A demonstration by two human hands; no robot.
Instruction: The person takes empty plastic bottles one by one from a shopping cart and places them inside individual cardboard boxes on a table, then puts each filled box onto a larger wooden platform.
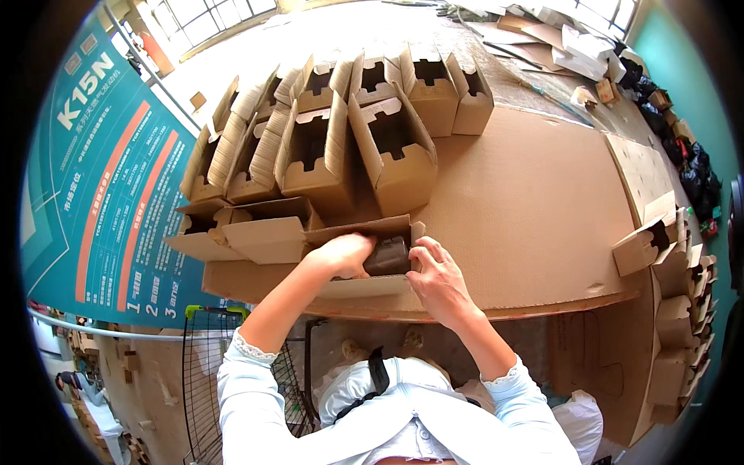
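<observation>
An open cardboard box lies near the front edge of the cardboard-covered table, its long flaps raised. Inside it sits a dark brown block-shaped item, whose kind I cannot make out. My left hand reaches into the box from the left, its fingers curled against the left end of that item; the fingertips are partly hidden. At the box's right end, my right hand has its bent fingers closed on the cardboard edge and end flap.
Several open cardboard boxes stand in rows behind and left of my hands. More boxes are stacked at the right edge. A teal printed banner hangs at the left, and a black wire cart stands below the table edge.
</observation>
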